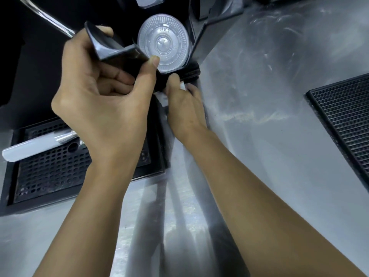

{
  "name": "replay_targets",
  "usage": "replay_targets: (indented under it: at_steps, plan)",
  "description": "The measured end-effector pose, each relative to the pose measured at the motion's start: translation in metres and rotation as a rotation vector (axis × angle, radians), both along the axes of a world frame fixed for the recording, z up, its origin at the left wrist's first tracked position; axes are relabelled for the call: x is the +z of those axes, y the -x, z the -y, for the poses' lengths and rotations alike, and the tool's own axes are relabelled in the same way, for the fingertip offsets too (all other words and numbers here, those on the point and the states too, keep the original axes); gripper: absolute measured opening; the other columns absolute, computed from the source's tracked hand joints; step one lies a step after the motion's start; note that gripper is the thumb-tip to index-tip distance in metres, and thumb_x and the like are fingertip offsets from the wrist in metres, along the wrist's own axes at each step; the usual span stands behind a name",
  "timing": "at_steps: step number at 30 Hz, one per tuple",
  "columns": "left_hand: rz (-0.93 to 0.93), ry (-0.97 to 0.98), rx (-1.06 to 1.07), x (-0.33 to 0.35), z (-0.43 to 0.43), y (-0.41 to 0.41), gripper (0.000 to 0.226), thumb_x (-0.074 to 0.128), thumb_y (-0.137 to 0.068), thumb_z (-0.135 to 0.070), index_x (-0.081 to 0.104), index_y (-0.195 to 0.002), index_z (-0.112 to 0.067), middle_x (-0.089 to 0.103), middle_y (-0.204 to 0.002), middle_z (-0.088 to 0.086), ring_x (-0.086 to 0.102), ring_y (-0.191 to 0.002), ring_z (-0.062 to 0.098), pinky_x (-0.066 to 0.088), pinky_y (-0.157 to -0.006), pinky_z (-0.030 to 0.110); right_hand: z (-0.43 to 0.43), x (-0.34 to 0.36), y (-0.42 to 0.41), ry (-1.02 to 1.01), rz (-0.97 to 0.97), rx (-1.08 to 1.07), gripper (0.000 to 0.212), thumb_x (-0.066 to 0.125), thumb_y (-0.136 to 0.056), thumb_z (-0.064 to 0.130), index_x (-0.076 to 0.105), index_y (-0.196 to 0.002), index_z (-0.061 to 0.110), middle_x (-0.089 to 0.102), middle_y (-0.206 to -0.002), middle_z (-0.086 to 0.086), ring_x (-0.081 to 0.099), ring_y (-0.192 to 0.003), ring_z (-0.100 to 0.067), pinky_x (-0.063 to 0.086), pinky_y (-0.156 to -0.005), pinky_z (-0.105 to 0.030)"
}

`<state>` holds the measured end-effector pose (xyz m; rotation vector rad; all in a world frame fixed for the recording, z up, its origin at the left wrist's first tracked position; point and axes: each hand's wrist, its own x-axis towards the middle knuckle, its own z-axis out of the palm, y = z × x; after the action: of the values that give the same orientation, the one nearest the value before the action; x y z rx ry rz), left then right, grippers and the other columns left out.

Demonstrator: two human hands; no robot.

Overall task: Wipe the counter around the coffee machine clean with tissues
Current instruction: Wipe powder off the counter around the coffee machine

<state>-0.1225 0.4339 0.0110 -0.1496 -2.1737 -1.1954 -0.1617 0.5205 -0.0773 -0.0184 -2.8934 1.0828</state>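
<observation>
The left hand (103, 92) is gripping a black plastic piece (115, 50), its fingers curling round it and the thumb pressing its edge. Just beyond the thumb tip a clear lid (162, 44) is standing against the coffee machine (30, 66). The right hand (185, 108) is bunching a white tissue (182, 85) under its curled fingers, pressing it onto the counter (259, 136) at the machine's base. Below the left wrist a brush (36, 145) is lying on the drip tray (50, 176).

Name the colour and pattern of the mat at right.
Black mat, honeycomb texture; head view.
</observation>
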Motion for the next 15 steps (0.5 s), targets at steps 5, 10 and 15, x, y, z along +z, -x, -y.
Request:
replay_targets:
  at_steps: [5, 10, 15]
  plan:
    - [-0.012, -0.006, 0.025, -0.003, 0.005, 0.005, 0.046, 0.078, -0.078, -0.035, 0.057, -0.109, -0.008, 0.065, -0.078, 0.007, 0.061, -0.058, 0.022, 0.053, -0.053, 0.037, -0.013, 0.011, 0.002, 0.202, 0.018, 0.259, 0.027, 0.061, -0.08, 0.013, 0.036, -0.091, 0.017, 0.064, -0.082, -0.002, 0.063, -0.083, -0.026, 0.047, -0.068, -0.038]
    - [-0.038, 0.001, -0.012, -0.004, 0.007, 0.006, 0.039, 0.078, -0.078, -0.032, 0.053, -0.103, -0.017, 0.064, -0.075, 0.008, 0.062, -0.057, 0.023, 0.052, -0.052, 0.036, -0.025, 0.01, 0.002, 0.388, -0.155, 0.084, 0.02, 0.036, -0.067, 0.02, 0.04, -0.087, 0.02, 0.053, -0.075, 0.008, 0.063, -0.08, -0.027, 0.052, -0.07, -0.043]
    - [-0.01, 0.0, 0.003, -0.004, 0.012, 0.007, 0.04, 0.077, -0.077, -0.038, 0.053, -0.103, -0.019, 0.065, -0.077, 0.004, 0.063, -0.059, 0.022, 0.053, -0.052, 0.034, -0.011, 0.009, 0.006, 0.102, 0.032, 0.136, 0.011, 0.037, -0.094, 0.018, 0.042, -0.101, 0.025, 0.054, -0.083, -0.002, 0.052, -0.08, -0.028, 0.041, -0.07, -0.037]
